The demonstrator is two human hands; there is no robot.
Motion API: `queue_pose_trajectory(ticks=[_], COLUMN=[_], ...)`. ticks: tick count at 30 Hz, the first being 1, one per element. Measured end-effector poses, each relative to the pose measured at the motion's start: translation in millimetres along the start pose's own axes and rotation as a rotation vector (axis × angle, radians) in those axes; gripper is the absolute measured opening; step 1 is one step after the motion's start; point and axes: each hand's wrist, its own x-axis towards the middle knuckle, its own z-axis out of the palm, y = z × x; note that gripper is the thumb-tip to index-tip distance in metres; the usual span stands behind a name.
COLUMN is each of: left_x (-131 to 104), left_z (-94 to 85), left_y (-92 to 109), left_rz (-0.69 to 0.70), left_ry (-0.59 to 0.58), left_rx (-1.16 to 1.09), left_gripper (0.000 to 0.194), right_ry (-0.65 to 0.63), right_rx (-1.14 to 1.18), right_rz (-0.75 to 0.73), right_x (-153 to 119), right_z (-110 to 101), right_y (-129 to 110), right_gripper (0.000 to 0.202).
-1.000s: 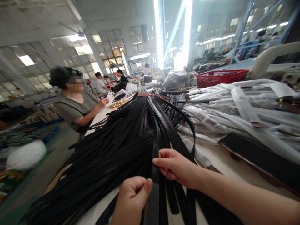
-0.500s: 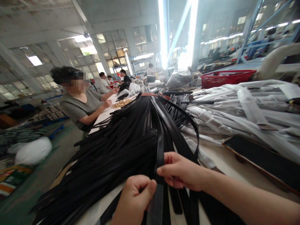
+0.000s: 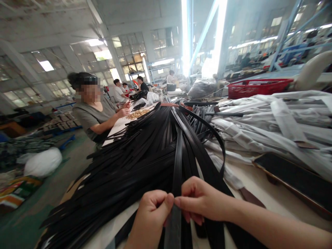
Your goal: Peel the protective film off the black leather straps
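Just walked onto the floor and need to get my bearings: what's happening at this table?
A person's left hand and right hand pinch one black strap together, raised off a big heap of black straps on the table. White straps lie to the right. A co-worker sits by small gold parts.

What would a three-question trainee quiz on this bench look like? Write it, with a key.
1. True or false: both hands pinch the same black strap.
2. Which basket stands at the far right: A red, B blue, C green?
3. What lies heaped in front of the seated person?

Key: 1 true, left hand and right hand meet on it. 2 A, the red basket. 3 Small gold parts.
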Motion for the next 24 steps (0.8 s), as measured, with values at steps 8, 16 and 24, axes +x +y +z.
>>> queue_pose_trajectory(ticks=[8,16,24], left_x=[0,1,3], left_z=[5.6,3.0,0.7], left_y=[1,-2,-4], left_rz=[-0.038,-0.044,-0.041], left_ry=[-0.046,-0.063,-0.033], left_rx=[0.014,-0.022,-0.013], left_gripper=[0.066,0.065,0.062], right_ry=[0.312,-0.059,-0.148], right_rx=[0.466,0.169,0.165], right_rz=[-0.086,-0.014,0.043], right_x=[10,4,7], right_z=[-6,-2,-2], right_y=[-3,-2,1], right_gripper=[0.051,0.051,0.055])
